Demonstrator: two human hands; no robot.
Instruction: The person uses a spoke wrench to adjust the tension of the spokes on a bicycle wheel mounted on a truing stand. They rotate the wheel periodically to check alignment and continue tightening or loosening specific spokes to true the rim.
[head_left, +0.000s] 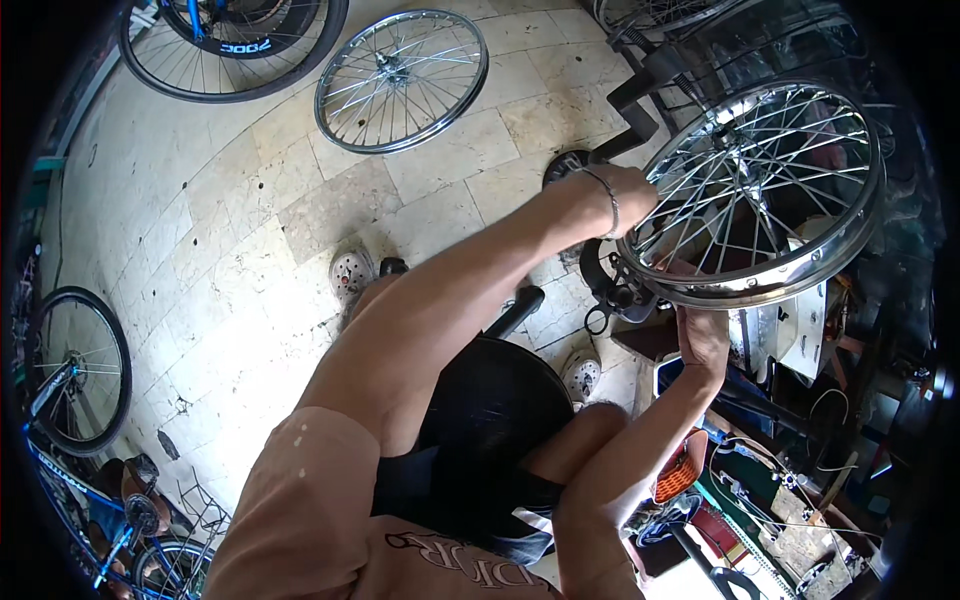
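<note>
A bare silver spoked bicycle wheel without a tyre sits tilted at the right, by a black metal stand. My left hand, a chain bracelet on its wrist, is closed at the wheel's left edge. Its fingertips are mostly hidden by the rim. From below, my right hand reaches up to the near side of the rim and is closed around it. Part of that hand shows between the spokes; the rim covers the rest. Black clamp-like parts of the stand lie between the two hands.
Another bare spoked wheel lies on the tiled floor ahead. A black-tyred wheel is at the far left, and a blue bicycle stands at the left. Cluttered tools and an orange basket fill the lower right. A round black seat is below me.
</note>
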